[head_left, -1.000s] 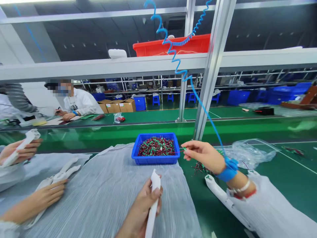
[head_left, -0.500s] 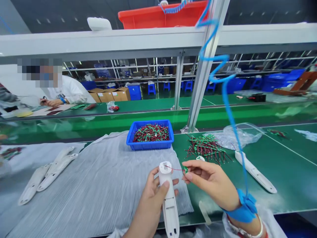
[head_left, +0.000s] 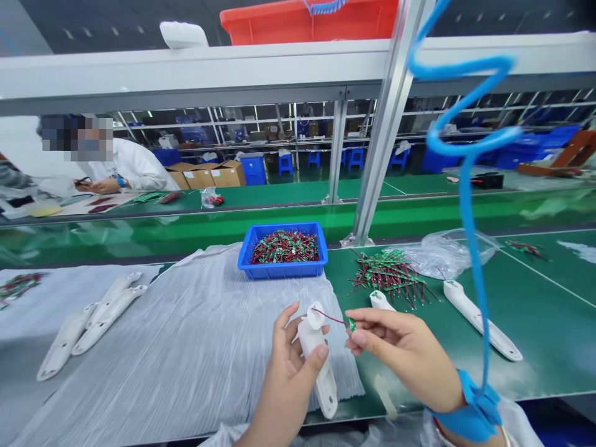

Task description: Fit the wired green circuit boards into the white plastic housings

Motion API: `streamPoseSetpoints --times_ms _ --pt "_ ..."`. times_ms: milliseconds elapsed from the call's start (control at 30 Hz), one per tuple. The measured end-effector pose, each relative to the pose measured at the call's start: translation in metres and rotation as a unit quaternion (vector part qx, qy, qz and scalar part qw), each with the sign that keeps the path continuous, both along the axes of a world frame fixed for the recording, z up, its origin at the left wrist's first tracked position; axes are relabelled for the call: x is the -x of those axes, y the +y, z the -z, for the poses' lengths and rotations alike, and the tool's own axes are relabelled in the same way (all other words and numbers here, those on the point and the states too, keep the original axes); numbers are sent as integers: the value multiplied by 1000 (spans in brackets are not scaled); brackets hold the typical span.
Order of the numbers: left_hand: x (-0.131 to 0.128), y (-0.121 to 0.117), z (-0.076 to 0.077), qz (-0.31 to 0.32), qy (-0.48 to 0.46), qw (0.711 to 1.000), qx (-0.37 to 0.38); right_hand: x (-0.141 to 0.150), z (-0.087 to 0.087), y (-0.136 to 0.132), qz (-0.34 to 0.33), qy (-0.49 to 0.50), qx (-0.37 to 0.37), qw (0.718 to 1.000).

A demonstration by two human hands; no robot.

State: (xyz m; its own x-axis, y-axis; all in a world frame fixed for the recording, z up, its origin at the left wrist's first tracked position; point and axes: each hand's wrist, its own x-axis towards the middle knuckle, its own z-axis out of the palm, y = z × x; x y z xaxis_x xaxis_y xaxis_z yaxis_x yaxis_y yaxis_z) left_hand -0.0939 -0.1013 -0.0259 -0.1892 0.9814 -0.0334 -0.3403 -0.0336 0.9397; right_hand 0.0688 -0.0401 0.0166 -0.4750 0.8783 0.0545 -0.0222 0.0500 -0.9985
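Bench (head_left: 535, 323): housing (head_left: 311, 340) in L (head_left: 284, 379) (wire (head_left: 328, 317) in R (head_left: 400, 351))

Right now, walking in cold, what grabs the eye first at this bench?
A blue coiled cord hangs at right down to a blue wrist strap on the right hand. At centre, a blue tray holds a heap of red-and-green wired parts. Overhead, a red crate sits on the shelf.

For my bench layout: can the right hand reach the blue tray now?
Probably yes. Nothing stands between the right hand and the blue tray, but its fingers pinch a small green board with red wire, which it may need to release first.
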Motion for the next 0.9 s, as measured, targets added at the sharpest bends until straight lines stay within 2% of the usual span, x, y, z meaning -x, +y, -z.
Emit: streamPoseSetpoints --times_ms 133,233,300,367,467,533,800,900 --pt "1 1 5 -11 2 1000 -15 0 0 0 20 -17 19 999" --pt "-1 -1 2 -9 26 999 -22 5 2 3 8 -29 6 1000" --pt "-2 -1 0 -2 56 998 -21 12 4 4 2 -38 -42 998" --pt "-3 -2 -1 1 85 996 -24 20 6 3 29 -57 -136 989" --pt "-3 -2 1 -6 107 994 -32 31 9 2 122 -71 -318 938" --pt "-3 -3 2 -2 90 995 -41 35 12 2 162 -69 -401 899" --pt "-2 -3 5 80 -48 995 -29 31 18 9 120 -71 -569 810" --pt "-1 -2 6 90 -91 992 -23 32 19 11 114 -79 -590 795"
